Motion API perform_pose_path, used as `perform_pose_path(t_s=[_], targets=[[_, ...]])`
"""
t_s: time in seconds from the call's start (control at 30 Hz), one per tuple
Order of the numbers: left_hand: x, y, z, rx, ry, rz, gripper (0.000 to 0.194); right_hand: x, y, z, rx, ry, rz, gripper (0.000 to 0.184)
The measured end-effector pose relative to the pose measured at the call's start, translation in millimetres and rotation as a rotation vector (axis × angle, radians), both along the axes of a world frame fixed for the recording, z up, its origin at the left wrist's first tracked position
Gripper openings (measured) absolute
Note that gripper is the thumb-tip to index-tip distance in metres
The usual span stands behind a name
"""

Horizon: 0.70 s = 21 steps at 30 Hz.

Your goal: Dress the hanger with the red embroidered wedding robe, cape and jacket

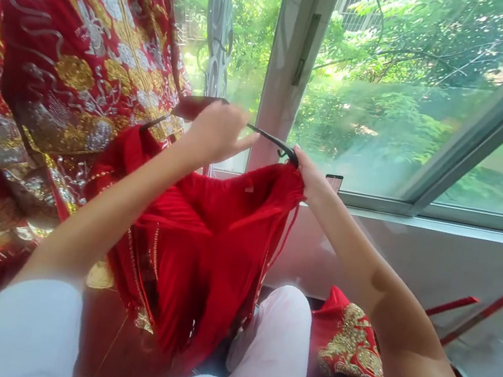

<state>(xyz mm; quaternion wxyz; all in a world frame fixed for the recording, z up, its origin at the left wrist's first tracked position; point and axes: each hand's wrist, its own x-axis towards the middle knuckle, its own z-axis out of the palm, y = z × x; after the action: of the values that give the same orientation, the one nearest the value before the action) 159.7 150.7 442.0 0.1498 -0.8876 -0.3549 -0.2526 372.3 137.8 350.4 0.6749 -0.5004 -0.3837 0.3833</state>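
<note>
A red skirt-like garment (pixel 221 222) with a gathered waist and beaded trim hangs in front of me from a black hanger (pixel 267 136). My left hand (pixel 217 130), slightly blurred, is closed over the hanger's middle, its thumb stretched to the right. A dark maroon piece (pixel 192 106) shows beside those fingers; what it is I cannot make out. At the hanger's right end, my right hand (pixel 308 173) pinches the tip beside the garment's waist edge. A thin red cord dangles below that hand.
On the left hangs a large red garment (pixel 82 44) with gold and silver embroidery. A window (pixel 390 109) with a sill (pixel 442 228) stands ahead. A phone-like object (pixel 333 182) rests by the sill. Red embroidered cloth (pixel 355 347) lies low on the right, near my knee.
</note>
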Motion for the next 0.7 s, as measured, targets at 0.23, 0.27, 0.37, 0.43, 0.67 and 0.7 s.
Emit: perform_pose_path(t_s=[0.23,0.27,0.37,0.43,0.67,0.7], targets=[[50,57,-29.6,0.198,-0.196,-0.127,0.044,29,-8,16.5,-0.146,-0.077,0.267,0.040],[50,58,-30.3,0.212,-0.213,-0.132,0.044,36,-10,19.6,-0.176,-0.141,0.342,0.035],[48,55,-29.1,0.234,-0.229,-0.146,0.046,54,-16,31.2,-0.285,-0.296,0.440,0.015],[48,52,-28.1,0.234,-0.218,-0.143,0.047,60,-15,41.2,-0.352,-0.384,0.334,0.015],[52,56,-30.0,0.227,-0.213,-0.106,0.046,60,-6,90.6,-0.169,-0.579,-0.134,0.005],[53,57,-30.4,0.228,-0.212,-0.108,0.045,57,-7,99.4,-0.130,-0.616,-0.191,0.004]])
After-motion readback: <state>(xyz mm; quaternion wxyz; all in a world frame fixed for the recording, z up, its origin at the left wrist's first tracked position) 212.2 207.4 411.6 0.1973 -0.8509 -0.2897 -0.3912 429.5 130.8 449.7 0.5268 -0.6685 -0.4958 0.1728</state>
